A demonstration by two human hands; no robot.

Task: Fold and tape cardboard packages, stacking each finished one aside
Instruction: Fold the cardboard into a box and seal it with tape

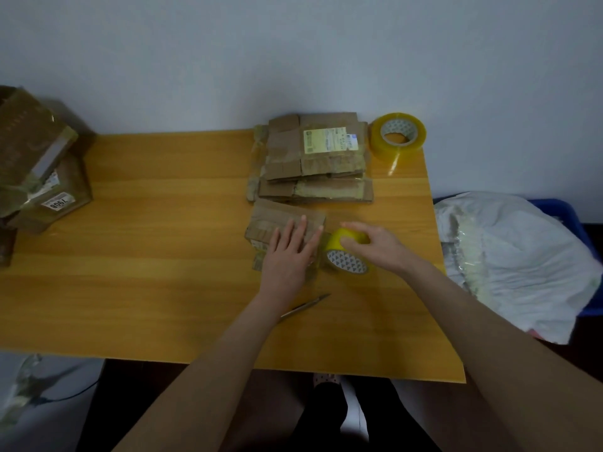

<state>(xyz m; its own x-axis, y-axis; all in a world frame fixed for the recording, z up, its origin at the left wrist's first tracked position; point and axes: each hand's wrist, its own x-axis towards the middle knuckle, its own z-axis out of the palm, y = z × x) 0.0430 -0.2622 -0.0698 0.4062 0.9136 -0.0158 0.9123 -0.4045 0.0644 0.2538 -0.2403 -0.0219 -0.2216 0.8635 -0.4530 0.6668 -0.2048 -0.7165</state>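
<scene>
Flattened boxes [313, 158] behind folded package [277, 220], spare tape roll [398, 135] right.

One cam, head-worn, wide-angle. Sits above near edge of the wooden table [146, 230], looks fwd & down, facing the pale wall [293, 44] behind the far edge. Close range: forearms enter from btm, left hand [287, 256] & right hand [380, 246] w/ tape roll [347, 261] land just right of centre. FOV runs from taped boxes [39, 164] cut at left edge to blue bin [576, 223] at right.
</scene>
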